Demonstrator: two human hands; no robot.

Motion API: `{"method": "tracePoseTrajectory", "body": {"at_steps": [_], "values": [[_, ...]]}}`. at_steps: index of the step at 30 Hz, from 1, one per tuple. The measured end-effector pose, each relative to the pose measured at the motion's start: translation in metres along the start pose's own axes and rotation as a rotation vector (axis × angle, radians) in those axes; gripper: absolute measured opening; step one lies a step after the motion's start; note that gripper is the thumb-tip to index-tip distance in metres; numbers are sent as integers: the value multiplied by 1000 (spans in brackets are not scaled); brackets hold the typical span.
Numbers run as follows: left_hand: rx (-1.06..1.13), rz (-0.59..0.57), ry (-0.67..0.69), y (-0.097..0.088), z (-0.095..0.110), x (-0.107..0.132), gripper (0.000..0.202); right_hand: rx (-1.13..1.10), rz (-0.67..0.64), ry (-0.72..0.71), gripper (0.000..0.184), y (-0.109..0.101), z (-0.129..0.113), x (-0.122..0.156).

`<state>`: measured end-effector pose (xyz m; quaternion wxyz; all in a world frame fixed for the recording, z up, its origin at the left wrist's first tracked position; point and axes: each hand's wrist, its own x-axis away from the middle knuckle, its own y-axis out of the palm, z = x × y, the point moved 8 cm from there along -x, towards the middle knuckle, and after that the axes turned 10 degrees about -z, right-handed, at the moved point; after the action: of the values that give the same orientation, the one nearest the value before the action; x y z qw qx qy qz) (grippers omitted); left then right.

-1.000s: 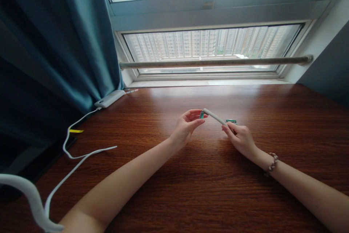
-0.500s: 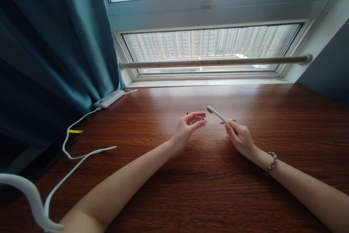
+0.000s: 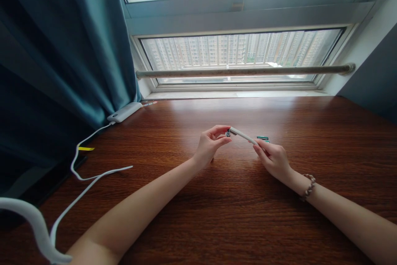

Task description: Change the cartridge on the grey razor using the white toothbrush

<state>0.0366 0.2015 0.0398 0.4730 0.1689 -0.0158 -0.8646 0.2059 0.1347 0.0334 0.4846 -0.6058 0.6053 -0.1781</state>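
Observation:
My left hand (image 3: 207, 146) pinches a small dark-and-silvery piece (image 3: 228, 133) between thumb and fingers; it is too small to tell its kind. My right hand (image 3: 274, 159) is closed on the handle of a pale toothbrush (image 3: 245, 135). The brush slants up to the left, and its bristle head meets the small piece at my left fingertips. Just beyond my right fingers, a small flat green thing (image 3: 262, 137) shows, partly hidden by the hand.
Both hands are over a brown wood-grain table (image 3: 192, 203). At the back left lie a white power strip or bank (image 3: 125, 113), a white cable (image 3: 93, 178) and a yellow strip (image 3: 86, 149). A thick white curved stand (image 3: 34, 219) is at lower left, beside a blue curtain (image 3: 93, 41).
The toothbrush head has come down and left onto the small piece. My left hand has turned a little, so the piece's silvery face shows. More of the green thing is visible.

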Motion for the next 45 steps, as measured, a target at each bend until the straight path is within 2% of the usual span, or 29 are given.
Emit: {"method": "tracePoseTrajectory", "body": {"at_steps": [3,9,14,19,25,30,34,39,45], "values": [[2,2,3,0,1,0,32,-16,-24,-63,28,1,-6,0],[-21,-18,-14,0,0,0,31,59,46,66,31,-4,4,0],[19,15,-26,-1,0,1,35,-8,28,-64,28,-3,-6,1],[30,-19,-37,3,-1,1,34,42,71,75,31,-6,5,0],[-28,-16,-18,2,2,0,38,40,58,-63,26,-7,-8,1],[-86,7,-12,-1,4,-1,37,119,56,0,28,-8,-5,1],[-101,5,-3,-1,3,-1,36,92,78,23,30,-8,-1,1],[-31,34,5,-5,1,-2,37,35,53,-13,29,-5,-1,0],[168,-17,-47,3,-5,-2,34,-65,87,89,30,-6,11,0]]}}
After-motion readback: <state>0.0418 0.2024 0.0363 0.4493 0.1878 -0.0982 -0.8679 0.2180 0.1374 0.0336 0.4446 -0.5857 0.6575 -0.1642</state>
